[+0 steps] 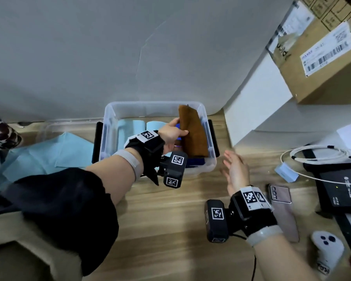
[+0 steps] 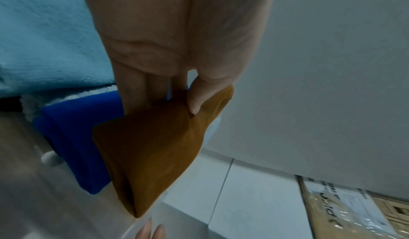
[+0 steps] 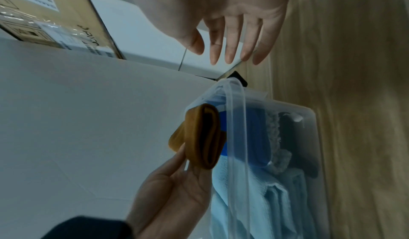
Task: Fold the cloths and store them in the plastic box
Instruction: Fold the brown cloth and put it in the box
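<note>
My left hand (image 1: pixel 175 130) pinches a folded brown cloth (image 1: pixel 194 131) between thumb and fingers and holds it on edge over the right end of the clear plastic box (image 1: pixel 208 166). The left wrist view shows the brown cloth (image 2: pixel 152 146) under my thumb, with a folded dark blue cloth (image 2: pixel 75 137) beside it. Light blue folded cloths (image 1: pixel 130 128) fill the box's left part. My right hand (image 1: pixel 234 169) hovers open just right of the box, fingers straight, holding nothing. In the right wrist view the brown cloth (image 3: pixel 202 136) shows its folded layers above the box rim (image 3: pixel 238 120).
An unfolded light blue cloth (image 1: pixel 49 153) lies on the wooden table left of the box. At the right are a phone (image 1: pixel 282 209), a white cable (image 1: pixel 320 155), a black device (image 1: pixel 342 189) and a white controller (image 1: pixel 328 250). White boxes and a cardboard box (image 1: pixel 322 47) stand at the back right.
</note>
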Available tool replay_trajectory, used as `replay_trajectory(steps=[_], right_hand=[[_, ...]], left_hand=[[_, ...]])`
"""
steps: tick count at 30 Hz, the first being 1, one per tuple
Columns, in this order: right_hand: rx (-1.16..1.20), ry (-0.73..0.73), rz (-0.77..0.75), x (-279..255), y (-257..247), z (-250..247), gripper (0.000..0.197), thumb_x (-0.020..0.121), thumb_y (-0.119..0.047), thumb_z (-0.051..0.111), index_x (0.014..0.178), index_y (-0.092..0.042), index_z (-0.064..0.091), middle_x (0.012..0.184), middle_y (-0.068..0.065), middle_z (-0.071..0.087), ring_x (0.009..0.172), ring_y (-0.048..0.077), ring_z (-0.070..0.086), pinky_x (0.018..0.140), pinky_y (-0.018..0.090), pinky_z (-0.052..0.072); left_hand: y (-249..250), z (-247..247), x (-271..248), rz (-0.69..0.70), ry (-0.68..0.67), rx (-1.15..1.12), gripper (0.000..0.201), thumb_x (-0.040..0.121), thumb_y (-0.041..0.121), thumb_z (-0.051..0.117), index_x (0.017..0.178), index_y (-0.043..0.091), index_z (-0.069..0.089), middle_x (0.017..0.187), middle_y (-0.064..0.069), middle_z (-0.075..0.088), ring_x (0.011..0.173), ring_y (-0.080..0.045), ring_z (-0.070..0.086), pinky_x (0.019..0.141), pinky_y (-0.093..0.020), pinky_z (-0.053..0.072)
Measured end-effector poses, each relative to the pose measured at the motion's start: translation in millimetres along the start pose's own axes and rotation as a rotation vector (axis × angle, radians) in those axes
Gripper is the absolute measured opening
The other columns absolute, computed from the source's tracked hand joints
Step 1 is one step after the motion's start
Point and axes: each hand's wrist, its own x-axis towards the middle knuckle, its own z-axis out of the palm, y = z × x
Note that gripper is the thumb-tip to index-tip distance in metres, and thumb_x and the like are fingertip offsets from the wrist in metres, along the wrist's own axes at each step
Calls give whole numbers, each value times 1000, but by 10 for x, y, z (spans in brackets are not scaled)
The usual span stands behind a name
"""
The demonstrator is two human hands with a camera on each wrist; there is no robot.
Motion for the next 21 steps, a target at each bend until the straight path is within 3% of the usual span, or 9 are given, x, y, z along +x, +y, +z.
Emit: replay_trajectory(steps=[3,6,9,11,14,16,18,21], right_hand=[[22,-10,37,49,19,16,16,95,-18,46,100,-16,61,120,2,58,114,18,52,107,41,38],[21,-16,75,60,14,35,21,95,-20,45,108,-13,60,104,-5,57,101,12,51,95,37,42],[26,-7,106,84,32,47,13,94,-22,48,95,-19,61,90,-11,58,89,7,54,79,29,44],[28,-4,124,96,66,55,11,92,-23,51,87,-22,61,90,-9,61,90,10,57,84,32,47],[23,13,138,87,120,48,11,91,-23,54,82,-22,60,87,-4,62,98,18,58,89,37,48],[23,5,130,28,147,37,12,92,-22,52,82,-20,59,88,-1,62,95,19,57,73,30,49],[37,-7,138,-46,194,16,13,94,-21,47,93,-15,59,101,4,62,95,18,57,63,23,49],[41,-2,153,-217,322,-22,29,96,-19,42,120,-7,54,120,7,58,105,20,56,71,25,48]], left_hand=[[-82,53,134,-57,-9,39,48,96,2,42,138,26,37,111,-6,54,75,-20,53,60,-31,45],[-189,78,223,-104,2,16,46,97,3,40,140,21,35,121,-11,53,88,-25,55,75,-39,46],[-211,98,248,-133,25,-14,42,98,9,42,138,18,36,138,-13,48,116,-32,52,90,-47,42],[-179,108,217,-154,37,-22,41,97,12,45,137,17,37,137,-13,50,122,-34,50,88,-47,43],[-123,81,112,-173,52,11,41,98,16,46,137,12,38,138,-17,48,121,-35,50,87,-43,42],[-111,28,8,-173,73,80,44,98,20,46,138,6,36,139,-22,45,118,-35,51,91,-39,42],[-121,-54,-96,-132,143,136,46,97,23,48,138,5,38,136,-22,46,115,-34,55,95,-37,45],[-171,-225,-383,-16,153,64,32,95,19,51,123,4,51,107,-16,61,80,-26,69,78,-31,56]])
